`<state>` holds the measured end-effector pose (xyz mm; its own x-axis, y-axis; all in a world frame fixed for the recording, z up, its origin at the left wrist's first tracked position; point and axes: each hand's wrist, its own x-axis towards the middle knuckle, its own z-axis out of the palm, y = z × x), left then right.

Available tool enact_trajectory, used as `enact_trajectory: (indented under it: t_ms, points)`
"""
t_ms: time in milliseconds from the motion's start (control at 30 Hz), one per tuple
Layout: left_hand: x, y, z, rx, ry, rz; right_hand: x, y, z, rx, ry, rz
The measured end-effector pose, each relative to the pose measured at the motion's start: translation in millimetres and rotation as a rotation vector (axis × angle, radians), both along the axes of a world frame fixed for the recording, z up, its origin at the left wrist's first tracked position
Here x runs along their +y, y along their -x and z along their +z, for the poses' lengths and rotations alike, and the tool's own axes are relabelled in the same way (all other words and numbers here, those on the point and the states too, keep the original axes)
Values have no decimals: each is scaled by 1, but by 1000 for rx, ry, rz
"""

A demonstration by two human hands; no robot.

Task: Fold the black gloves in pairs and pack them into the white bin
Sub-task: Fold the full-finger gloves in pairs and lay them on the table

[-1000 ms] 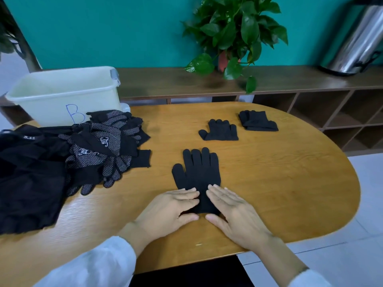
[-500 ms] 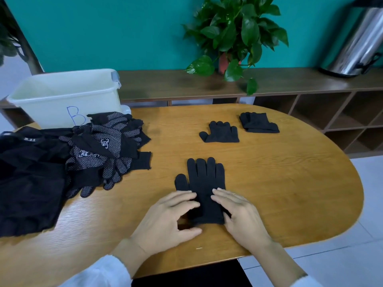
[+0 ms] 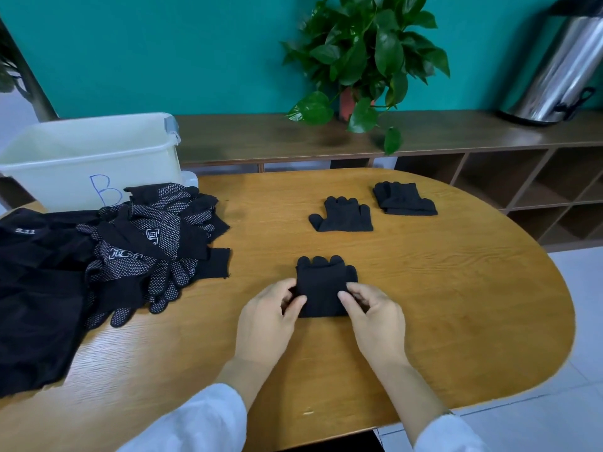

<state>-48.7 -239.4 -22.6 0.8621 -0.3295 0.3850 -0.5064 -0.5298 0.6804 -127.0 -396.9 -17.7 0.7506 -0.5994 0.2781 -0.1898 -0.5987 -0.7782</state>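
Your left hand (image 3: 272, 316) and right hand (image 3: 372, 313) pinch the soft, light folded glove pair (image 3: 323, 285), well right of the white bin (image 3: 88, 158). Hold both side edges so it stays folded.

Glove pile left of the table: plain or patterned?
Patterned: the glove pile is black with white grip dots and white logos, clearest in the head view.

We record a teal wall (image 3: 163, 53) across the top of the frame. Below it runs a dark wooden shelf unit (image 3: 440, 135) with open cubbies at right. A potted green plant (image 3: 365, 53) stands on it at upper centre; a steel urn (image 3: 561, 66) at upper right. A rounded wooden table (image 3: 456, 288) fills the middle. Pale floor tiles (image 3: 580, 353) show at lower right.
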Motion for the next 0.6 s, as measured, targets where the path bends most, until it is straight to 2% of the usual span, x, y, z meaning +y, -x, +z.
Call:
enact_trajectory:
  t_ms: [267,367,467,533,600]
  points:
    - [-14,-8,-3,-59,-114,35,-3,-14,-4,68,197,-42]
    - [-9,-8,-3,-101,-104,19,-3,-9,-5,20,277,-38]
    - [-2,-2,0,-277,-136,-76,-3,1,-1,-99,564,-14]
    - [-1,3,-2,-346,-284,-236,-1,3,-4,-29,756,128]
    - [1,4,-5,-314,-489,-367,-2,2,-14,105,886,271]
